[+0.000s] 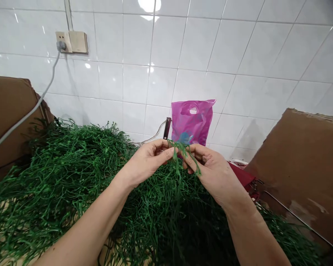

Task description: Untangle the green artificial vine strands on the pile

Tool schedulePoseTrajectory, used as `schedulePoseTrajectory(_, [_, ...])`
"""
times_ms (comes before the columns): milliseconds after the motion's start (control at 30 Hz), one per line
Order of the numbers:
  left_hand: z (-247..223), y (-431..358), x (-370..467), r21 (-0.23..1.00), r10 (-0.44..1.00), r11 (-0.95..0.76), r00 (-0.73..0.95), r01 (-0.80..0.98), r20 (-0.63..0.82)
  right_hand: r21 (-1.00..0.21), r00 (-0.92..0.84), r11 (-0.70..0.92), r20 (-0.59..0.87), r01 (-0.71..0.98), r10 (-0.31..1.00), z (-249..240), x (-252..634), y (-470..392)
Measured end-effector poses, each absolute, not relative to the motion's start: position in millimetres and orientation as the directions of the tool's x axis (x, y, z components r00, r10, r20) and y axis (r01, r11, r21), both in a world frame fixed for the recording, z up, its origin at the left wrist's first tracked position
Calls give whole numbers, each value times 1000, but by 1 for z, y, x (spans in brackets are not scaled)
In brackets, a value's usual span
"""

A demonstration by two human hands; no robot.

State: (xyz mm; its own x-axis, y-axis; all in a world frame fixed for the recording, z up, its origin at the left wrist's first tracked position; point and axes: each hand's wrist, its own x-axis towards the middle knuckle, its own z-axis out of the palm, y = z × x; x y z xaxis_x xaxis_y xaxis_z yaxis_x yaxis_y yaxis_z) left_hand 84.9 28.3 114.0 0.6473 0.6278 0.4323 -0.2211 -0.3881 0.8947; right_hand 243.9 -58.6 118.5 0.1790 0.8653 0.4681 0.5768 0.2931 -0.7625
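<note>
Between my two hands, at the centre of the view, is a green plastic-looking sprig (pixel 177 162) with thin forked stems. My left hand (pixel 152 159) pinches it between thumb and fingers from the left. From the right, my right hand (pixel 207 160) grips the same sprig, with a stem lying across its fingers. Below and around both hands spreads a large heap of similar green sprigs (pixel 80 170), reaching far to the left. The exact spot where the fingertips meet the stems is partly hidden by the foliage.
A purple plastic bag (pixel 192 120) stands by the tiled wall (pixel 138 81), beside a dark handle (pixel 167 128). Cardboard boxes flank the heap, one left (pixel 9 111) and one right (pixel 305 166). A grey cable (pixel 51 79) runs from a socket (pixel 63 41). A red item (pixel 242 175) lies right.
</note>
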Motion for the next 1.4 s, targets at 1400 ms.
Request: schedulePoseTrajectory(1400, [108, 33, 90, 887, 662, -303, 593, -347, 458, -723, 143, 197, 380, 662, 914, 131, 254, -71])
